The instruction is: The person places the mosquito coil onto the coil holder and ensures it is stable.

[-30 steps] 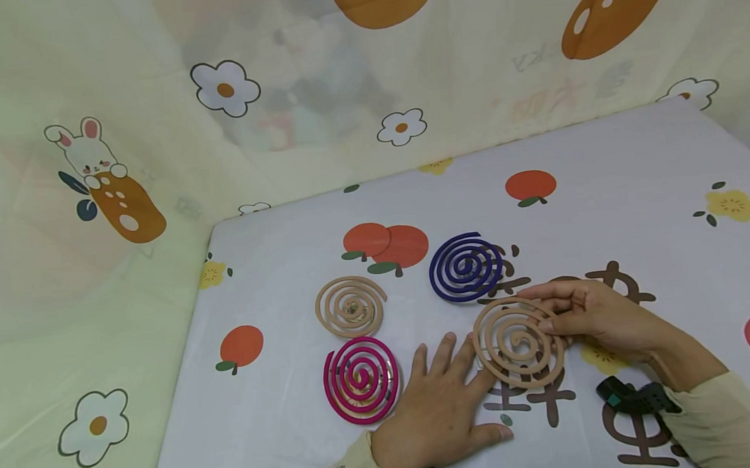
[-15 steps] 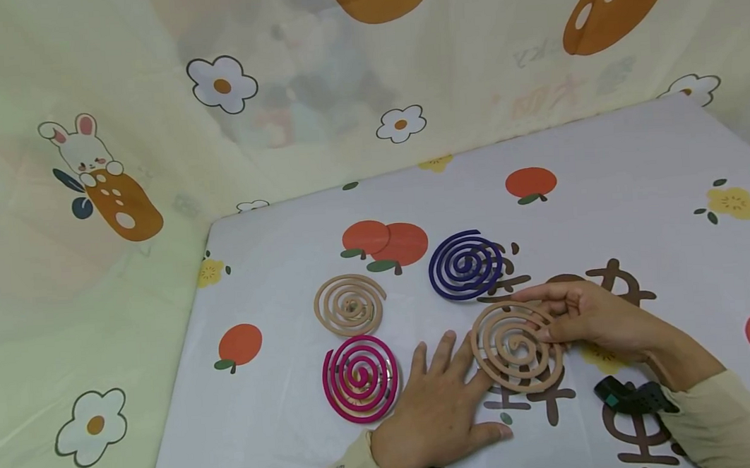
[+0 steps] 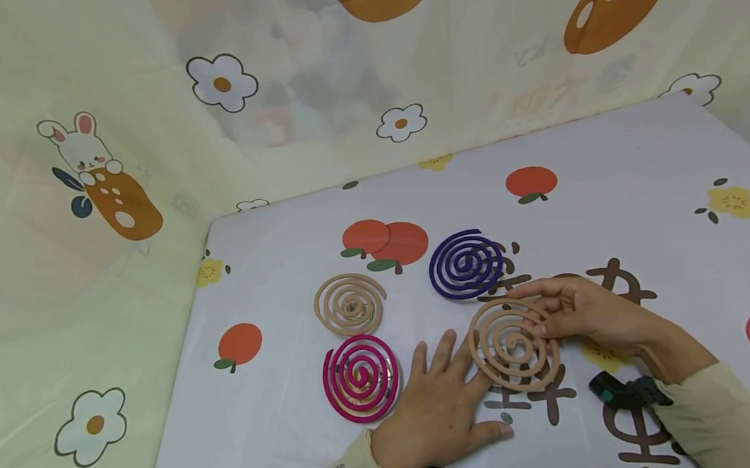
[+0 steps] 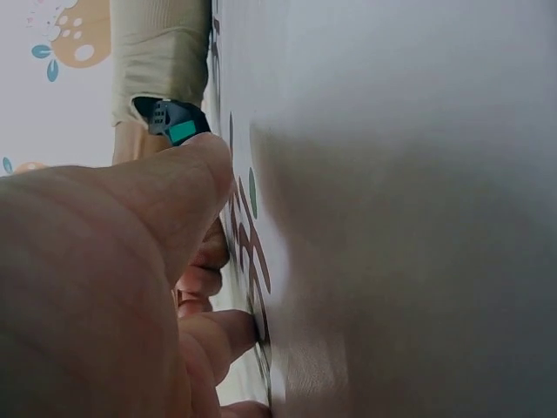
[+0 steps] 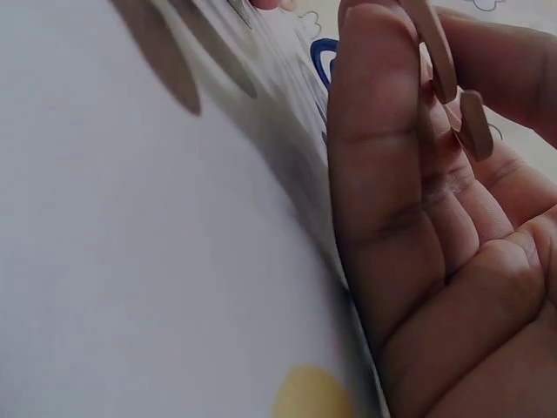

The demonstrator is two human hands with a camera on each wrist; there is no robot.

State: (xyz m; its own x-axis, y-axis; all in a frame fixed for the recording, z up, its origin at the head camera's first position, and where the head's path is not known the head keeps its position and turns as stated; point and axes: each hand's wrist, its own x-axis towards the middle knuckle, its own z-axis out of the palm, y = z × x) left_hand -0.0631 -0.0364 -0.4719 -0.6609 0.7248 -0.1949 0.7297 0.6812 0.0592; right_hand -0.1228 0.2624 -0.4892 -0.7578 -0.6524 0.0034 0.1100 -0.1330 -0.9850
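In the head view my right hand point(image 3: 596, 318) pinches the right edge of a tan mosquito coil point(image 3: 514, 342) between thumb and fingers. The coil's left edge overlaps the fingers of my left hand point(image 3: 436, 409), which lies flat with fingers spread on the tablecloth. In the right wrist view, part of the tan coil point(image 5: 474, 126) shows between the fingers. A magenta coil point(image 3: 361, 378) lies left of my left hand, and another tan coil point(image 3: 351, 306) sits just behind it. Farther back is a dark blue coil point(image 3: 466, 264). What lies under the held coil is partly hidden.
A white tablecloth point(image 3: 282, 408) with printed fruit, flowers and brown characters covers the table. Behind and to the left hangs a pale printed curtain point(image 3: 136, 55). Small metallic pieces show beneath the magenta and the left tan coils.
My right hand has shifted slightly left with the held tan coil. My left hand and the other coils stay in place; the head view has tilted a little.
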